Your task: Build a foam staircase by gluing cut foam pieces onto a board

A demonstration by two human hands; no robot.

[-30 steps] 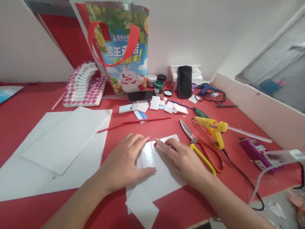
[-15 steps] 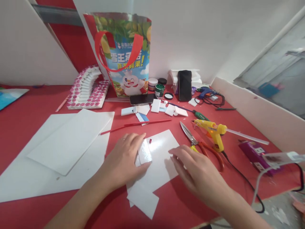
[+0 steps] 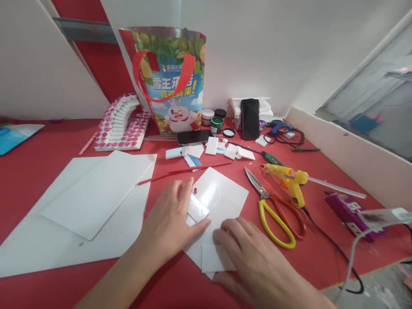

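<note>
My left hand [image 3: 174, 219] holds a small white rectangular piece [image 3: 197, 208] between thumb and fingers, over a larger white sheet [image 3: 225, 189]. A tiny red bit [image 3: 195, 190] lies on the sheet beside my fingertips. My right hand [image 3: 244, 249] rests lower on the sheet, its fingers bent over another white piece [image 3: 212, 259] near the table's front. Scissors [image 3: 264, 195] with one yellow and one red handle lie open to the right of the sheet.
Two large white boards [image 3: 96, 193] lie at left. A yellow glue gun [image 3: 289, 178] and purple box [image 3: 349, 210] are at right. Behind stand a colourful bag [image 3: 177, 86], paint jars [image 3: 216, 123] and a black phone [image 3: 250, 119].
My right hand has moved down and left onto the lower white piece. The sheet has turned, and the small piece in my left hand is turned too. The scissors' yellow handle now shows.
</note>
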